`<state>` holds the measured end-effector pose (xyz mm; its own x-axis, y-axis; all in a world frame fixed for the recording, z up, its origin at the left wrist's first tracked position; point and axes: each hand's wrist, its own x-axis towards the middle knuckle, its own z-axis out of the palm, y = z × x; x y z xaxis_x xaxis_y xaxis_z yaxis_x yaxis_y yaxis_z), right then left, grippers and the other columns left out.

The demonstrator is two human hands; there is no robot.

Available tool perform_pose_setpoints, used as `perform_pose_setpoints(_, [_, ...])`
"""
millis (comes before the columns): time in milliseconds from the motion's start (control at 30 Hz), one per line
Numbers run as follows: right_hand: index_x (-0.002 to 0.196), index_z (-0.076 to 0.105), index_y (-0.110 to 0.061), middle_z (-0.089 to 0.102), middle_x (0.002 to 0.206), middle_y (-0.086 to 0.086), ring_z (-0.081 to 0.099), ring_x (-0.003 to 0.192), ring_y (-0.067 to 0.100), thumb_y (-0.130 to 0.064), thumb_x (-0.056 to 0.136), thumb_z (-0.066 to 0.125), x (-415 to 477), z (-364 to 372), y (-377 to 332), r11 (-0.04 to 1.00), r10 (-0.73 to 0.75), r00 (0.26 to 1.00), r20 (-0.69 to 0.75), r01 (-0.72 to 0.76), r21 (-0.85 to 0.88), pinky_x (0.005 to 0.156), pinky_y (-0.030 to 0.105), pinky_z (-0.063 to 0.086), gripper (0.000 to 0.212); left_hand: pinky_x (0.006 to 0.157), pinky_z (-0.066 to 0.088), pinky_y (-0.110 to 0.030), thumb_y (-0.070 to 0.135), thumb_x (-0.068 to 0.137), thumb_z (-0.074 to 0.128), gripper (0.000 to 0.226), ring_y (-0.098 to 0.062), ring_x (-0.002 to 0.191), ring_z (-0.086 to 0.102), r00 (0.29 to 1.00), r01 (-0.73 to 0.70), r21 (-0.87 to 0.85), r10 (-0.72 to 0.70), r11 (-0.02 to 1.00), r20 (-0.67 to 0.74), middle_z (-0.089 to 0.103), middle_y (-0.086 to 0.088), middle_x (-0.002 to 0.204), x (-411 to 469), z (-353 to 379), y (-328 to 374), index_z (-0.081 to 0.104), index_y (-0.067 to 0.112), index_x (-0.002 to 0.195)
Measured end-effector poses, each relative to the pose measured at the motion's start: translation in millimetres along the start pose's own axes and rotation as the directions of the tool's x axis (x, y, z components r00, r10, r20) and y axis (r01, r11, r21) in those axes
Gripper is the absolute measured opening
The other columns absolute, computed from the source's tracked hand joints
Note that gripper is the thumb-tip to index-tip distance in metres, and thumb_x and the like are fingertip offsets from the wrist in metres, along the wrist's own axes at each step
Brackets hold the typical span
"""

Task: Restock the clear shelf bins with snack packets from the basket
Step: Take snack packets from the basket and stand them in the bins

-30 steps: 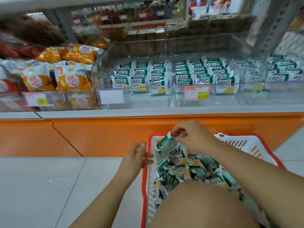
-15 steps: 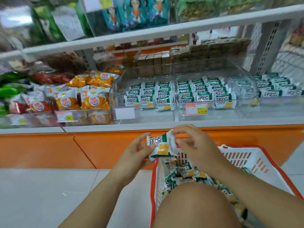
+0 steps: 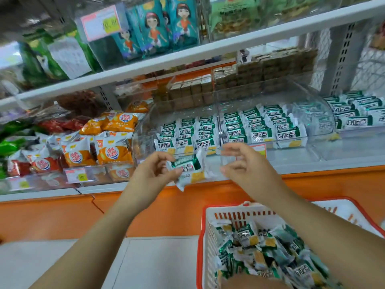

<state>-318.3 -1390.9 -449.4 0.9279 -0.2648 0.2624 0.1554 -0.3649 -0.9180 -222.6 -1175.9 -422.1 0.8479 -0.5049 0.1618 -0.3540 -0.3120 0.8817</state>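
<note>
Where the shelves run: two white boards cross the upper view on a slant, with stock on both; blurred toward the left edge.
Base: orange panel under the lower board, down to the floor.
Floor: pale tiles, lower left.
Basket: white slotted walls and red rim, on the floor at lower right, just in front of the base; heaped with green-and-white packets lying every way.
Bins: clear, curved at the front, side by side on the lower board; the same packets stand inside in tidy rows, faces forward; the rows stop short of the bin fronts.
Orange packs: in the bin left of those, piled loosely.
Boxes: teal with a cartoon figure on the front, upright on the upper board.
Blocks: brown, stacked behind the bins; too dim to say more.
Left hand: raised in front of the lower board's edge; thumb and curled fingers pinch one packet by its left end.
Right hand: level with the left hand, just right of the packet; fingers loose and spread, holding nothing; a small gap shows between fingertips and wrapper.
Packet: green-and-white, face to the camera, slightly tilted; in the air between the hands, before the front of the centre bin, well above the basket, inside no bin.
Tag: pink-and-yellow price card at upper left; digits blurred.
</note>
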Motion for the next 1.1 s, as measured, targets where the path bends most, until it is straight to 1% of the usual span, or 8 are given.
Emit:
perform_pose_setpoints(67, [0.134,0.045,-0.029,0.048,0.131,-0.007,0.060,0.078,-0.005,-0.016,0.088,0.064,15,-13,11,0.992,-0.003,0.997,-0.078,-0.007,-0.128,0.068,0.004,0.045,0.052,0.061,0.037,-0.036,0.025,0.082,0.070,0.017,-0.023,0.066,0.049,0.995,-0.038,0.066,0.044,0.997,-0.087,0.059,-0.001,0.063,27,-13,5,0.056,0.026,0.091])
perform_pose_setpoints(167, [0.140,0.041,-0.025,0.031,0.147,-0.003,0.056,0.073,-0.003,-0.013,0.089,0.064,27,-23,31,0.956,0.027,0.997,-0.076,-0.048,-0.291,0.072,0.010,0.042,0.057,0.054,0.043,-0.031,0.018,0.086,0.068,0.017,-0.015,0.056,0.054,0.985,-0.035,0.189,0.066,0.981,-0.161,0.060,0.012,0.058,74,-25,7,0.054,0.024,0.092])
perform_pose_setpoints(233, [0.139,0.044,-0.022,0.030,0.146,-0.005,0.054,0.071,-0.001,-0.012,0.089,0.062,31,-22,39,0.939,0.024,0.997,-0.067,-0.046,-0.341,0.074,0.012,0.039,0.054,0.047,0.039,-0.019,0.017,0.086,0.068,0.017,0.000,0.046,0.051,0.989,0.013,0.285,0.029,0.959,-0.144,0.062,0.010,0.062,101,-29,-1,0.054,0.018,0.095])
perform_pose_setpoints(333, [0.137,0.046,-0.023,0.032,0.140,-0.009,0.052,0.072,-0.001,-0.013,0.090,0.061,33,-21,44,0.945,0.032,0.996,-0.080,-0.056,-0.323,0.066,0.007,0.038,0.051,0.041,0.036,-0.012,0.015,0.085,0.070,0.017,-0.007,0.049,0.047,0.991,0.131,0.448,-0.107,0.884,-0.078,0.058,-0.002,0.078,131,-26,-20,0.055,0.014,0.094])
perform_pose_setpoints(500, [0.136,0.045,-0.030,0.029,0.140,-0.015,0.054,0.079,-0.002,-0.015,0.089,0.061,32,-23,49,0.943,0.026,0.997,-0.067,-0.047,-0.330,0.069,0.007,0.041,0.051,0.069,0.046,-0.031,0.009,0.084,0.071,0.016,-0.024,0.078,0.058,0.971,0.200,0.562,-0.238,0.803,-0.005,0.064,-0.011,0.091,159,-18,-48,0.056,0.017,0.083])
perform_pose_setpoints(800, [0.135,0.042,-0.034,0.027,0.136,-0.021,0.054,0.081,-0.004,-0.018,0.090,0.060,31,-24,52,0.931,0.017,0.999,-0.047,-0.033,-0.363,0.069,0.004,0.039,0.052,0.055,0.039,-0.022,0.007,0.084,0.070,0.015,-0.021,0.071,0.052,0.976,0.173,0.654,-0.215,0.736,-0.017,0.059,-0.007,0.084,182,-1,-54,0.059,0.010,0.094])
perform_pose_setpoints(967, [0.136,0.042,-0.034,0.025,0.141,-0.021,0.053,0.083,-0.005,-0.019,0.090,0.060,29,-23,55,0.932,-0.019,0.998,-0.061,-0.004,-0.362,0.069,0.005,0.040,0.052,0.083,0.042,-0.026,0.011,0.084,0.071,0.037,-0.021,0.096,0.054,0.966,0.173,0.673,-0.257,0.719,0.026,0.061,-0.006,0.112,178,-5,-53,0.058,0.010,0.119])
perform_pose_setpoints(1100, [0.126,0.054,-0.031,0.030,0.143,-0.018,0.057,0.082,-0.004,-0.013,0.088,0.062,18,-18,59,0.885,-0.197,0.975,-0.100,0.133,-0.446,0.065,0.006,0.047,0.044,0.090,0.047,-0.033,0.008,0.089,0.063,0.041,-0.026,0.110,0.056,0.984,0.157,0.676,-0.169,0.720,-0.048,0.057,-0.009,0.130,165,-11,-40,0.055,0.014,0.129])
